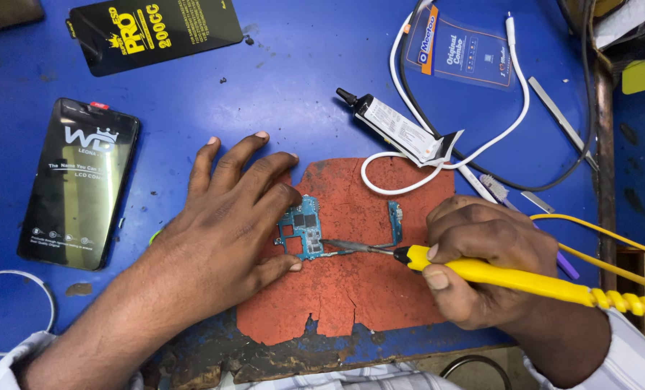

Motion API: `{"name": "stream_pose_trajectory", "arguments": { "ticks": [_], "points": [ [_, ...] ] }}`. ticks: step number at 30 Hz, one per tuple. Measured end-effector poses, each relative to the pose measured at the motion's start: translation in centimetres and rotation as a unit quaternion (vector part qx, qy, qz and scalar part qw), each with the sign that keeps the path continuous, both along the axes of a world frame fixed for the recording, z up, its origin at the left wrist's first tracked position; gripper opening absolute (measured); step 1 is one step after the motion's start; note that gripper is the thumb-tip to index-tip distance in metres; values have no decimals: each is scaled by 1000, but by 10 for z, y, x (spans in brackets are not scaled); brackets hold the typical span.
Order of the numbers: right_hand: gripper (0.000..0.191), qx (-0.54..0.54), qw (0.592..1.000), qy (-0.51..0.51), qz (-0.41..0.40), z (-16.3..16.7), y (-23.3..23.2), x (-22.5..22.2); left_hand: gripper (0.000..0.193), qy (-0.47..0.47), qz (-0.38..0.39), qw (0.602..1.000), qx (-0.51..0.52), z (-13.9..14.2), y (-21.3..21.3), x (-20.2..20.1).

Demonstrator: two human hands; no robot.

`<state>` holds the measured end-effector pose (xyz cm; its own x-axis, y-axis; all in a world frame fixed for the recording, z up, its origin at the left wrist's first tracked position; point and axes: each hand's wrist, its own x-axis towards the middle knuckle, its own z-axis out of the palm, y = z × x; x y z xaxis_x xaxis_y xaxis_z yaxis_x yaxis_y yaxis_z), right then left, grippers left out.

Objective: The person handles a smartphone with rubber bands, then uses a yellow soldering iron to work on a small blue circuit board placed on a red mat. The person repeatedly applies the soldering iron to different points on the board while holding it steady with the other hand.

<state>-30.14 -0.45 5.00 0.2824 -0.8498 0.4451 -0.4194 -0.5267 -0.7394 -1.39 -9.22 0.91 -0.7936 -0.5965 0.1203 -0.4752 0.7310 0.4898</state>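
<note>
A small blue circuit board lies on a worn red mat in the middle of the blue workbench. My left hand lies flat over the board's left side, fingers spread, pinning it down between thumb and forefinger. My right hand grips a yellow-handled soldering iron; its metal tip touches the lower right edge of the board. A narrow blue board strip lies just right of the main board.
A squeezed glue tube and a white cable lie behind the mat. A black phone screen sits at left, a black packet at the back, a blue packet and metal tweezers at back right. A yellow coiled cord trails right.
</note>
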Motion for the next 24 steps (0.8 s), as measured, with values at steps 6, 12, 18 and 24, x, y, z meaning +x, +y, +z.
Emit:
{"name": "stream_pose_trajectory", "arguments": {
  "ticks": [6, 12, 18, 24],
  "points": [
    [16, -4, 1000, -3, 3, -1, -1, 0, 74, 4, -1, 1000, 3, 0, 0, 1],
    [16, -2, 1000, 3, 1, 0, 0, 0, 74, 2, 1, 1000, 3, 1, 0, 0],
    [16, -3, 1000, -1, 5, 0, -1, 0, 74, 1, 1, 1000, -3, 1, 0, 0],
    [16, -2, 1000, 8, 2, 1, -1, 0, 75, -1, 1, 1000, -2, -1, 0, 1]
  ]
}}
